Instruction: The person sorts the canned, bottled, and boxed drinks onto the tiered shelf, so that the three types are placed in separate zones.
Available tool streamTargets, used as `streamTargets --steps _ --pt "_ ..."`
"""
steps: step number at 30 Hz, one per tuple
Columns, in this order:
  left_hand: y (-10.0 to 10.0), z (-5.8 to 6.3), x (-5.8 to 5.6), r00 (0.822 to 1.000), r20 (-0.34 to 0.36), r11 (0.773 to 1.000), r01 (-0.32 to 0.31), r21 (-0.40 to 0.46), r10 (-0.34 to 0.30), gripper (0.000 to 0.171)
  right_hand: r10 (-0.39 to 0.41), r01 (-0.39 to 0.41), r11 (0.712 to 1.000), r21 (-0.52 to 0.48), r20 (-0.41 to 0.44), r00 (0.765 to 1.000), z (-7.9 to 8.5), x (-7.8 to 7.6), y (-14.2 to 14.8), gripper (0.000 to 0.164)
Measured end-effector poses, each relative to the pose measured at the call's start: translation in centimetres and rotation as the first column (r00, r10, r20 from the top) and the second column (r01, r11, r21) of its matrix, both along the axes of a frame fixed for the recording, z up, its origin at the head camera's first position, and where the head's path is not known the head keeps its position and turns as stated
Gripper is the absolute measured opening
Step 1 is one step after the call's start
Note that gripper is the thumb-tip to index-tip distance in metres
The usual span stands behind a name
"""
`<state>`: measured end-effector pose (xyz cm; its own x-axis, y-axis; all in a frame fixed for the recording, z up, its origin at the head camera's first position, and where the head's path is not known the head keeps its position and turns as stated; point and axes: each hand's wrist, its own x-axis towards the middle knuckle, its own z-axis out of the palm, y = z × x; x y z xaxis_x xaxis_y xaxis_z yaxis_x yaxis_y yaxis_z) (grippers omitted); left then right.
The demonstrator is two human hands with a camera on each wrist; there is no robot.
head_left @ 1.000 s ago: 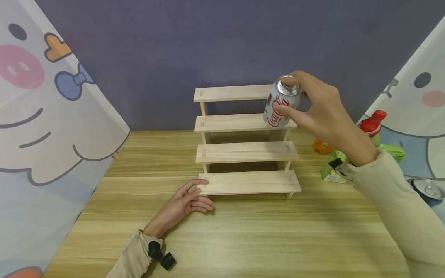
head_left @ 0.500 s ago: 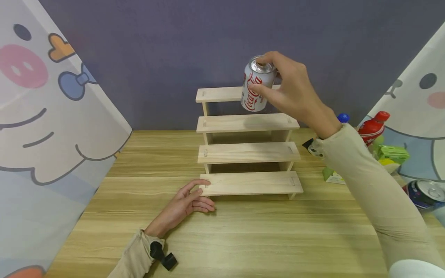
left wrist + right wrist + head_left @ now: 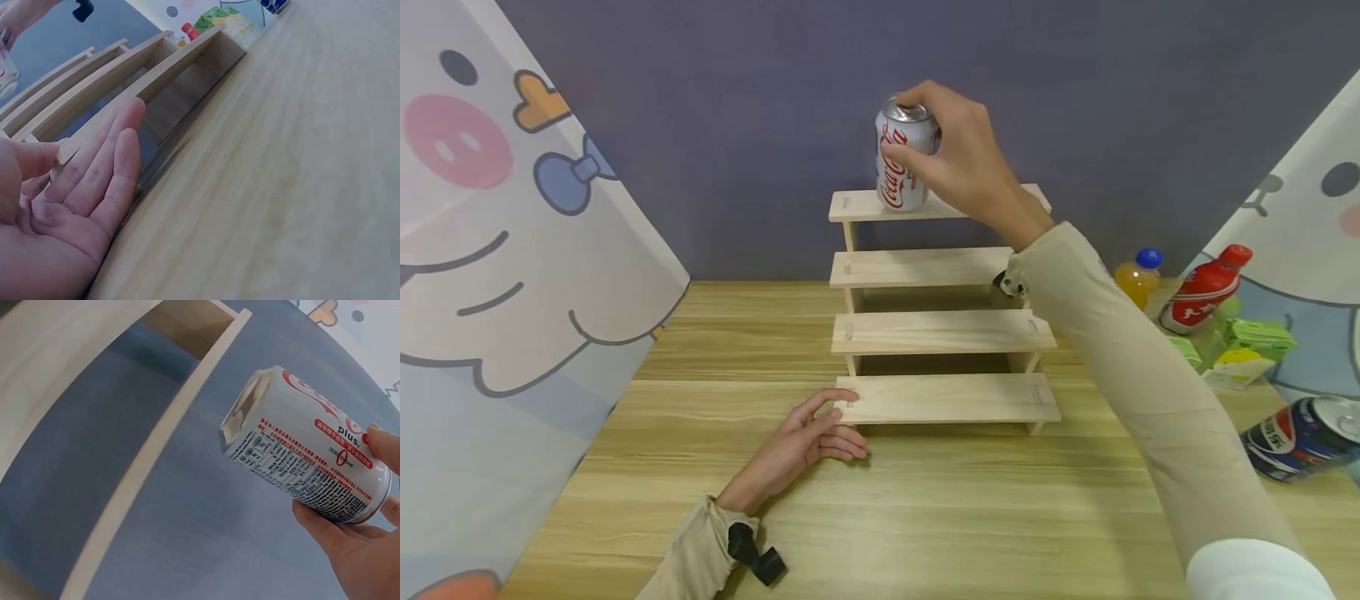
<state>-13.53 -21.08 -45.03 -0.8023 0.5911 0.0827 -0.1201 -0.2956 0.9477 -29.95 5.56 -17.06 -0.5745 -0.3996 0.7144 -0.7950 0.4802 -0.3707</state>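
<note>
Right hand point(image 3: 961, 158): fingers and thumb curled round a white cylindrical metal can with red lettering point(image 3: 895, 182), gripped at its upper part. The can lies at the fingertips, to the left of the palm, its body reaching below the fingers; it is nearly upright in the head view. Beneath the hand is the topmost board point(image 3: 867, 207) of a pale wooden four-tiered stand point(image 3: 925, 332); the right wrist view shows a gap between this board and the can's base. Left hand point(image 3: 808, 440), below and well apart from the right: fingers loosely extended, forefinger and thumb touching the left end of the stand's lowest board point(image 3: 947, 398), the remaining fingers in front of it. Well to the right of the right hand, on the wood-grained table point(image 3: 925, 517): an orange bottle with a blue cap point(image 3: 1133, 283), a red bottle point(image 3: 1201, 293), green cartons point(image 3: 1258, 338) and a tilted dark-blue can point(image 3: 1287, 440).
</note>
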Motion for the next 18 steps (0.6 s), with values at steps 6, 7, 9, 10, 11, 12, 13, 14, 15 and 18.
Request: streamTargets --steps 6,7,9,10,11,12,13,14,15,18 --pt "0.3 0.0 0.1 1.0 0.001 1.0 -0.002 0.002 0.002 0.038 -0.035 0.035 0.999 0.007 0.052 0.998 0.0 -1.6 -1.4 0.044" --pt "0.4 0.0 0.1 1.0 0.0 1.0 -0.002 0.001 0.002 0.038 -0.044 0.043 0.999 0.013 0.059 0.997 -0.1 -1.8 -1.5 0.044" --pt "0.4 0.0 0.2 1.0 -0.001 1.0 -0.002 0.0 0.002 0.038 -0.06 0.059 0.998 0.021 0.067 0.996 -0.2 -2.1 -1.7 0.044" --pt "0.4 0.0 0.2 1.0 0.0 1.0 -0.002 0.001 0.002 0.038 -0.063 0.061 0.998 0.022 0.073 0.995 -0.3 -2.2 -1.8 0.044" --pt "0.4 0.0 0.2 1.0 0.0 1.0 -0.003 0.002 0.003 0.038 -0.069 0.068 0.997 0.023 0.081 0.994 -0.4 -2.3 -1.9 0.045" --pt "0.4 0.0 0.3 1.0 0.0 1.0 -0.003 0.002 0.003 0.038 -0.074 0.072 0.997 0.022 0.089 0.993 -0.4 -2.4 -2.0 0.045" --pt "0.4 0.0 0.3 1.0 -0.002 1.0 -0.001 0.004 0.001 0.038 -0.078 0.077 0.997 0.018 0.095 0.992 -0.5 -2.5 -2.1 0.045" --pt "0.4 0.0 0.3 1.0 -0.004 1.0 -0.002 0.004 0.002 0.038 -0.082 0.081 0.997 0.012 0.101 0.992 -0.6 -2.5 -2.1 0.045" --pt "0.4 0.0 0.3 1.0 -0.007 1.0 -0.002 0.002 0.002 0.038 -0.086 0.086 0.996 0.006 0.109 0.99 -0.7 -2.5 -2.2 0.046" --pt "0.3 0.1 0.4 1.0 -0.013 1.0 -0.005 -0.002 0.005 0.038 -0.094 0.096 0.995 -0.013 0.14 0.986 -0.9 -2.6 -2.4 0.048"
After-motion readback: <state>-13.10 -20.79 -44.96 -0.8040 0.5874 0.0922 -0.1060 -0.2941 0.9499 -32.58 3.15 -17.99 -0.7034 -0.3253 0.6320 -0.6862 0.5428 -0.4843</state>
